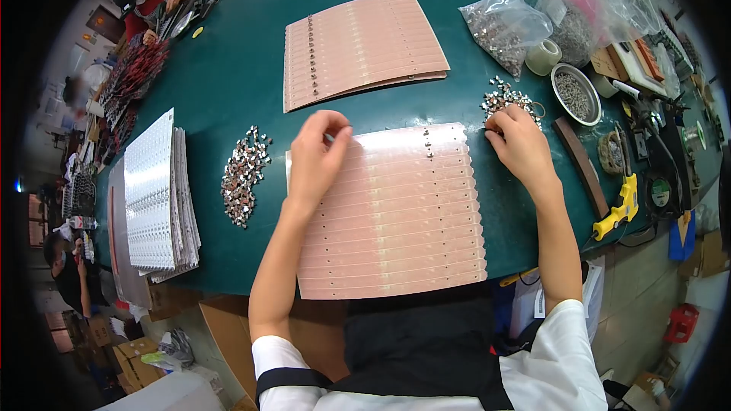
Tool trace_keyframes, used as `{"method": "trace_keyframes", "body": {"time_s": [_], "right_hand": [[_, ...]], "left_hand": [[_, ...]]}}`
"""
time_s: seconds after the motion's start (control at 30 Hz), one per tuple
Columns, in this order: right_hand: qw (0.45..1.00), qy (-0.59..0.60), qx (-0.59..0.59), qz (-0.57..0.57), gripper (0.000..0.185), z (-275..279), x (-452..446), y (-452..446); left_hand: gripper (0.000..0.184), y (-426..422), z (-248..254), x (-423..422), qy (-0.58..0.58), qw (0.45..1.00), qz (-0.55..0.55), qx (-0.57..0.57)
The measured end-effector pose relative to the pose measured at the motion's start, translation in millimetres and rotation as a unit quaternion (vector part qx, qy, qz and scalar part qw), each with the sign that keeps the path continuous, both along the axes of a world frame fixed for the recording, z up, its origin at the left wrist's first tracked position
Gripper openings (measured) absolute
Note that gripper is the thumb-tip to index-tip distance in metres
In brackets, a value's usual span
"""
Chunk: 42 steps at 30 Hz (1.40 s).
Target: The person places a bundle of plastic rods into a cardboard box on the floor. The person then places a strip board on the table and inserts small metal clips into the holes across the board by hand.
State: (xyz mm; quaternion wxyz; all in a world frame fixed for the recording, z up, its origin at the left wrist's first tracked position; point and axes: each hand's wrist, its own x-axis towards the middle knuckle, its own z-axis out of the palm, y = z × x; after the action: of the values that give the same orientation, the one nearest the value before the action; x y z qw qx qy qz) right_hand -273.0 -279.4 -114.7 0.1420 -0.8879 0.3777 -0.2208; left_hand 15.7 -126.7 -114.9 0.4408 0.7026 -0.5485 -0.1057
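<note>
Green table (236, 68) (grey floor (636, 289) beyond).

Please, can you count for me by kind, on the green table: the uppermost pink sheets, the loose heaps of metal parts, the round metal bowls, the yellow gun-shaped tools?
Uppermost pink sheets: 2 (near sheet, far sheet)
Heaps: 2 (left heap, right heap)
Metal bowl: 1
Yellow tool: 1
Total: 6

Workshop: green workbench (251, 38), glue gun (620, 209), loose metal parts (245, 175).
</note>
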Motion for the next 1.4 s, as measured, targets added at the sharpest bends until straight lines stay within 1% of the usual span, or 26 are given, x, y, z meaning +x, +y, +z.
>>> {"method": "trace_keyframes", "body": {"time_s": [0.03, 0.07, 0.13, 0.17, 0.23, 0.27, 0.33, 0.37, 0.43, 0.47, 0.53, 0.57, 0.63, 0.67, 0.73, 0.77, 0.83, 0.97, 1.03, 1.17, 1.23, 1.27, 1.3, 1.33, 1.37, 1.4], "right_hand": [[0.998, 0.047, -0.026, -0.016, 0.010, -4, -2, 0], [0.998, 0.046, -0.024, -0.018, 0.010, -8, -2, -2], [0.997, 0.063, -0.036, -0.012, 0.012, -15, -2, -8], [0.997, 0.063, -0.036, -0.013, 0.012, -15, -2, -8], [0.996, 0.069, -0.054, -0.022, 0.012, -13, 0, -5], [0.996, 0.069, -0.053, -0.023, 0.012, -14, 0, -4], [0.994, 0.080, -0.073, -0.025, 0.011, -13, 1, -3], [0.994, 0.079, -0.073, -0.028, 0.011, -13, 1, -2], [0.998, 0.025, -0.056, -0.030, 0.011, -11, 1, -2], [0.998, 0.025, -0.056, -0.033, 0.011, -10, 1, -3], [0.998, -0.050, -0.011, -0.021, 0.010, -7, 2, -4], [0.998, -0.050, -0.009, -0.022, 0.010, -5, 2, -2], [0.989, -0.125, 0.073, 0.015, 0.010, 2, 4, 2], [0.989, -0.126, 0.072, 0.015, 0.010, 7, 7, 5], [0.962, -0.174, 0.211, 0.009, 0.012, 15, 11, 14], [0.962, -0.174, 0.210, 0.010, 0.012, 14, 12, 15], [0.967, -0.189, 0.169, 0.036, 0.014, 12, 14, 18], [0.972, -0.178, 0.148, 0.050, 0.014, 13, 16, 20], [0.977, -0.179, 0.101, 0.059, 0.014, 11, 16, 19], [0.974, -0.173, 0.140, 0.051, 0.013, 15, 12, 27], [0.955, -0.185, 0.226, 0.058, 0.013, 18, 10, 34], [0.955, -0.184, 0.225, 0.059, 0.013, 16, 9, 38], [0.957, -0.173, 0.218, 0.083, 0.014, 13, 7, 43], [0.958, -0.161, 0.210, 0.108, 0.015, 8, 6, 47], [0.967, -0.164, 0.152, 0.120, 0.014, 2, 8, 52], [0.967, -0.161, 0.154, 0.121, 0.014, -2, 12, 56]], "left_hand": [[0.013, 2, 6, -9, 0.090, 0.995, -0.042, 0.025], [0.015, 2, 8, -20, 0.144, 0.986, -0.073, 0.046], [0.013, 1, 7, -41, 0.203, 0.968, -0.128, 0.077], [0.013, -2, 8, -49, 0.202, 0.968, -0.129, 0.077], [0.012, -6, 9, -64, 0.184, 0.961, -0.163, 0.124], [0.012, -8, 9, -68, 0.184, 0.961, -0.164, 0.125], [0.011, -14, 8, -74, 0.104, 0.970, -0.179, 0.127], [0.011, -16, 1, -75, 0.055, 0.976, -0.184, 0.103], [0.011, -17, -10, -77, 0.052, 0.979, -0.178, 0.082], [0.011, -17, -15, -78, 0.051, 0.982, -0.170, 0.062], [0.010, -18, -15, -80, 0.042, 0.983, -0.167, 0.066], [0.010, -17, -15, -80, 0.032, 0.984, -0.161, 0.069], [0.009, -17, -16, -82, 0.025, 0.985, -0.158, 0.069], [0.009, -17, -16, -82, 0.018, 0.986, -0.154, 0.066], [0.009, -18, -19, -84, 0.017, 0.987, -0.151, 0.055], [0.009, -17, -20, -85, 0.017, 0.988, -0.146, 0.043], [0.009, -16, -21, -88, 0.015, 0.990, -0.138, 0.032], [0.008, -17, -23, -88, 0.005, 0.991, -0.132, 0.014], [0.008, -17, -23, -88, 0.006, 0.991, -0.132, 0.016], [0.008, -18, -21, -87, 0.009, 0.990, -0.133, 0.034], [0.008, -19, -20, -86, 0.019, 0.990, -0.134, 0.035], [0.009, -19, -20, -86, 0.031, 0.990, -0.134, 0.037], [0.009, -20, -17, -85, 0.031, 0.990, -0.134, 0.037], [0.008, -21, -15, -83, 0.041, 0.988, -0.137, 0.065], [0.007, -22, -13, -82, 0.051, 0.984, -0.140, 0.094], [0.007, -23, -14, -82, 0.054, 0.984, -0.138, 0.096]]}}
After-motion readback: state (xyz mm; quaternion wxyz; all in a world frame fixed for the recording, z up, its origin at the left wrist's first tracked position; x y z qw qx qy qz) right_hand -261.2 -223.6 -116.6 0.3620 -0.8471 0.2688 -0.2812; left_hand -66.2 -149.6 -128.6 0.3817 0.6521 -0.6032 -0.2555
